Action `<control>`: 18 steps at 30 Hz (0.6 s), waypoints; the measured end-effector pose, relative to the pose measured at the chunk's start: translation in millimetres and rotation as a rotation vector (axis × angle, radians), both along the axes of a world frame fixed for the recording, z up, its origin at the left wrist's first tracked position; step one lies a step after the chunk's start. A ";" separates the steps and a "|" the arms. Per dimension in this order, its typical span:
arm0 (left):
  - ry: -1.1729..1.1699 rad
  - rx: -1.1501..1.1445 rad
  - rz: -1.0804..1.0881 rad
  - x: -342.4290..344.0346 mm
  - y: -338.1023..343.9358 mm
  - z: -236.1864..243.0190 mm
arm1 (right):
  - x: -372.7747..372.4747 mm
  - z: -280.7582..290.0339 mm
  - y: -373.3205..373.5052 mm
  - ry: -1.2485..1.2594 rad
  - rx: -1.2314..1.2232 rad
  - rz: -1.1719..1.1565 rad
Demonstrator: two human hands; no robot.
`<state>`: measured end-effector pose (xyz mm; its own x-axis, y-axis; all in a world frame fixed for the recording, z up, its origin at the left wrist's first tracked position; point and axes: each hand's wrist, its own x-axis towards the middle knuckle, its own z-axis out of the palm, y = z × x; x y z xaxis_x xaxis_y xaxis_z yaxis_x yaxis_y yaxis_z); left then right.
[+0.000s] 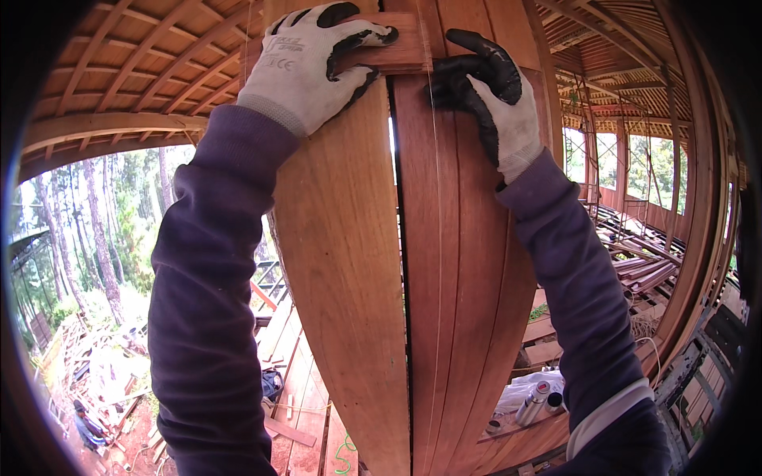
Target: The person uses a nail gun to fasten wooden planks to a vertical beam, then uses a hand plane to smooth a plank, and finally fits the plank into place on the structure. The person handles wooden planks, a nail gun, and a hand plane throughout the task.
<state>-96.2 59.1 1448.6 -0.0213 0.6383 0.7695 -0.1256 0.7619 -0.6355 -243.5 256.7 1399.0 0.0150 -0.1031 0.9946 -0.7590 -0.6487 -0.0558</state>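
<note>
My left hand (313, 59), in a white glove with black fingertips, grips a short reddish wooden block (409, 44) at the top. The block lies across the seam between a pale brown board (337, 238) and darker red-brown boards (456, 238). My right hand (492, 99), in a matching glove, is beside the block's right end. Its fingers are apart, the lower ones close to a thin upright string (435, 174); whether they touch it I cannot tell. A narrow dark gap runs down between the boards, with daylight showing through near its top.
Below on the right, a metal flask (533, 402) stands by a plastic sheet on planks. Stacked timber (647, 262) and scaffolding lie beyond. At the lower left are a plank platform (305, 381), a dark bag (272, 385) and, far below, a person (89, 428) amid scattered wood.
</note>
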 end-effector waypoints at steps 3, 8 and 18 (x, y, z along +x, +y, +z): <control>-0.103 0.090 0.019 3.2 7.4 0.0 | 1.3 -0.9 4.5 0.016 0.004 -0.007; -0.048 0.023 -0.023 -2.0 6.8 1.1 | -3.5 -0.4 3.6 0.015 -0.012 -0.024; -0.034 0.019 -0.029 -3.4 2.3 1.0 | 1.3 -3.8 6.1 0.033 0.005 -0.091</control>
<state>-99.6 61.5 1449.6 -0.0296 0.6240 0.7809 -0.0820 0.7771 -0.6240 -242.1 262.9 1395.2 0.0377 -0.1100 0.9932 -0.8162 -0.5768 -0.0329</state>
